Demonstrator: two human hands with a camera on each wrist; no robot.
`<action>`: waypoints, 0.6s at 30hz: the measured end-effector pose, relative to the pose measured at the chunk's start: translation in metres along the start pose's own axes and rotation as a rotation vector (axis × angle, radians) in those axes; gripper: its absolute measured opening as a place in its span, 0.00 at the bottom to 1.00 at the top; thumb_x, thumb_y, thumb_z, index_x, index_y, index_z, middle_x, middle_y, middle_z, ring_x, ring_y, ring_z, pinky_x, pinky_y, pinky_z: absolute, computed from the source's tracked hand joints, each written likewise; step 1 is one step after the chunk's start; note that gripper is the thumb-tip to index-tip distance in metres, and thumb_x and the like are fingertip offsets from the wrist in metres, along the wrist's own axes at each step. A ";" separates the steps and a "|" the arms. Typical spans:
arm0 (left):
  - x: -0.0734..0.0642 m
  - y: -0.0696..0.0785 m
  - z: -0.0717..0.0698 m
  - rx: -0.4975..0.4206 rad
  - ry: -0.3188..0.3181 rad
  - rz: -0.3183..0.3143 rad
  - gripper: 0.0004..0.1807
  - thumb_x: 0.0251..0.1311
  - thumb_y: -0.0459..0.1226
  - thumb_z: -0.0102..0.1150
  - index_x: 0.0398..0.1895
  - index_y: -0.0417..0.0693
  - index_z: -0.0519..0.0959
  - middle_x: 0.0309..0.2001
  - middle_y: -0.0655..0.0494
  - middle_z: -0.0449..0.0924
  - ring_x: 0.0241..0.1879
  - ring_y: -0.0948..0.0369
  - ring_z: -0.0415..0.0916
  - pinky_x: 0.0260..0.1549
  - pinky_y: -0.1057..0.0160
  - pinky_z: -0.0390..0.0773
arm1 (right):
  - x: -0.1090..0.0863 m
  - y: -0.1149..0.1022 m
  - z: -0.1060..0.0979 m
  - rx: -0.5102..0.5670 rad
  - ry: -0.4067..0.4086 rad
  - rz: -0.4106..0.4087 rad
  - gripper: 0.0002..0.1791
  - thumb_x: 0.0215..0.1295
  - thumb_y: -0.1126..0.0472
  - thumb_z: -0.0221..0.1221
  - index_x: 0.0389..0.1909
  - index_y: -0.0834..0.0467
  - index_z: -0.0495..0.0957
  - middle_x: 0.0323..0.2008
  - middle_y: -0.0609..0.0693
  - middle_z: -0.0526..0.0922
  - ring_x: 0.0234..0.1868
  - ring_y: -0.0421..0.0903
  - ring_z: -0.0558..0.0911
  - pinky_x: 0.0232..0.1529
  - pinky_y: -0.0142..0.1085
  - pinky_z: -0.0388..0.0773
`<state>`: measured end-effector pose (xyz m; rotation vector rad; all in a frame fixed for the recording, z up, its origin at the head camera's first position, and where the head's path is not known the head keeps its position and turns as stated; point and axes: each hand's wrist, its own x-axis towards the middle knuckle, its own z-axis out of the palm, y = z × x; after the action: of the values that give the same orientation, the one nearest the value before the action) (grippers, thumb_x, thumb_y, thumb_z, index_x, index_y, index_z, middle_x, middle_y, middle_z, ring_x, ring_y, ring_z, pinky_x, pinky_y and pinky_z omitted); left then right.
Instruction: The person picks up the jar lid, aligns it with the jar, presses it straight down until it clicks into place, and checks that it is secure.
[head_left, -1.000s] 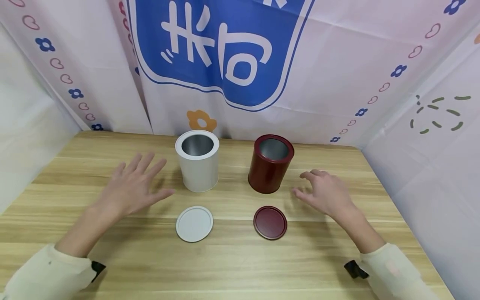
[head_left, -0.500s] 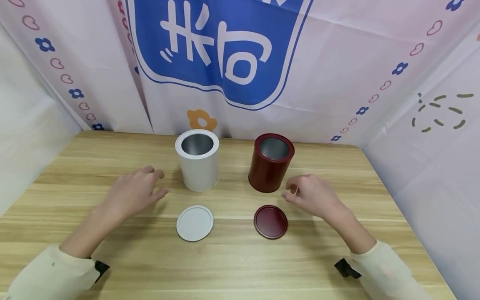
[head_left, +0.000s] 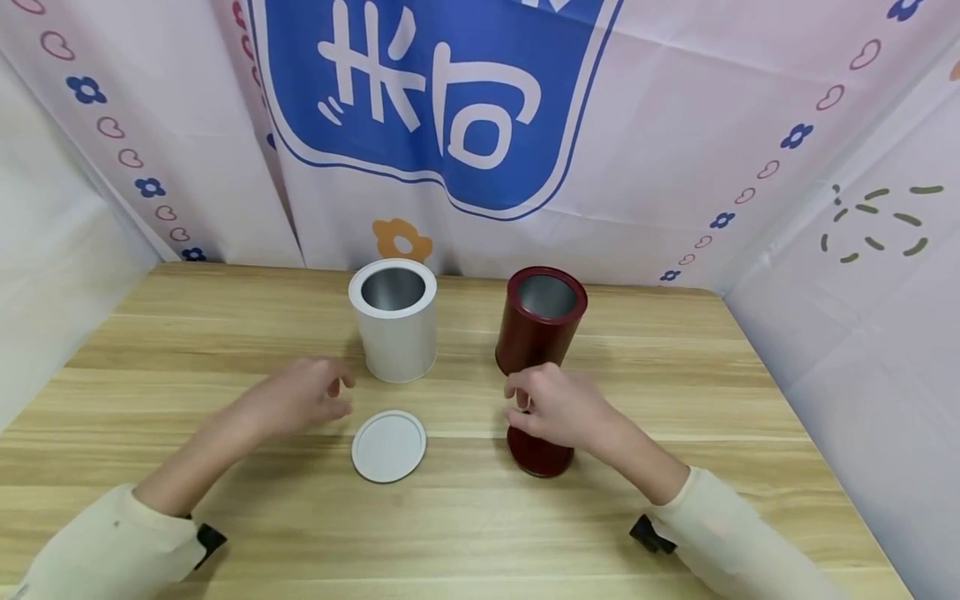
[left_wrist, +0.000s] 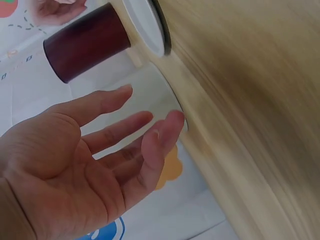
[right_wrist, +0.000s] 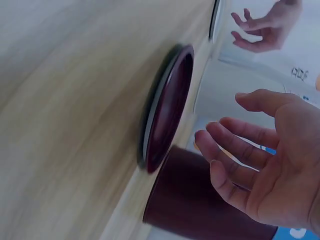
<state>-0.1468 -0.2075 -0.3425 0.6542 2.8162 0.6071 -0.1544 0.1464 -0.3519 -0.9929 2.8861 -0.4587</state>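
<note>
A white can (head_left: pixel 400 342) and a dark red can (head_left: pixel 534 333) stand upright with open tops toward the back of the table. In front of them lie a round white lid (head_left: pixel 388 447) and a round dark red lid (head_left: pixel 542 457). My left hand (head_left: pixel 300 400) hovers left of the white lid, fingers loosely bent and holding nothing; in the left wrist view its palm (left_wrist: pixel 60 175) shows bare. Over the far part of the red lid hangs my right hand (head_left: pixel 558 404), fingers relaxed, partly hiding lid and can. The right wrist view shows its fingers (right_wrist: pixel 245 150) apart from the red lid (right_wrist: pixel 171 110).
The wooden table (head_left: pixel 450 533) ends at a printed cloth backdrop (head_left: pixel 637 167) close behind both cans. Cloth also hangs at the left and right sides. Cream sleeves (head_left: pixel 112 542) with black straps (head_left: pixel 652 533) cover the forearms.
My right hand has moved left from beside the red can to over the red lid. My left hand has come nearer the white lid, its spread fingers now bent. Cans and lids stay put.
</note>
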 end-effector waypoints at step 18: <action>0.004 0.006 0.015 -0.107 -0.054 0.063 0.14 0.48 0.29 0.72 0.39 0.34 0.82 0.28 0.56 0.79 0.29 0.61 0.75 0.32 0.61 0.79 | 0.028 -0.032 0.020 0.184 -0.113 -0.065 0.09 0.66 0.57 0.68 0.42 0.58 0.86 0.27 0.41 0.82 0.29 0.36 0.79 0.31 0.31 0.79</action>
<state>-0.1437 -0.1956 -0.3535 0.7299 2.7008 0.7345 -0.1544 0.0998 -0.3603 -1.0489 2.6622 -0.6368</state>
